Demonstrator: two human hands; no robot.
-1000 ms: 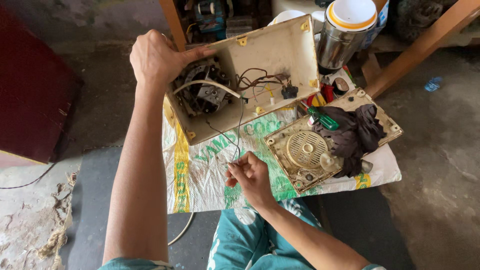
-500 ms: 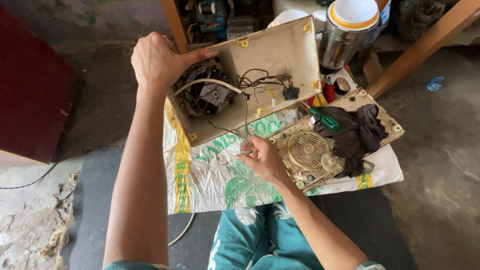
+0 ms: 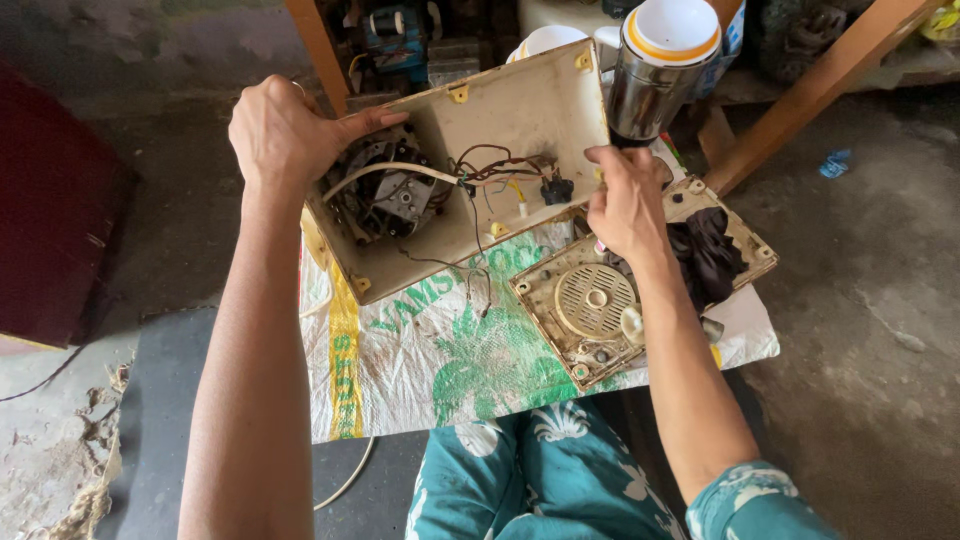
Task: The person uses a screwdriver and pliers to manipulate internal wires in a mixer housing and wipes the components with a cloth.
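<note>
Nearest: teal patterned trousers (image 3: 540,470) at bottom edge, cut off by frame. Just beyond, a white woven sack (image 3: 420,360) w/ green and yellow print is spread flat.

On sack's right side lies a cream back cover (image 3: 600,310) w/ round grille, face up, partly under a dark cloth (image 3: 705,250).

Right hand (image 3: 625,200) sits above that cover, fingers curled together at the right rim of the open casing (image 3: 520,120); whether it pinches anything can't be told, palm side hidden.

Casing is a cream box, tipped up on its near-left corner, open side facing the camera, long axis running near-left to far-right. Motor (image 3: 385,195) fills its left end; thin wires (image 3: 490,170) trail down onto sack.

Left hand (image 3: 285,130) clamps casing's far-left rim, thumb over the edge, fingers behind and unseen.

Far right: steel flask w/ white lid (image 3: 660,60) just behind casing, top cut off. Wooden legs (image 3: 810,90) and clutter beyond, hard to make out.
</note>
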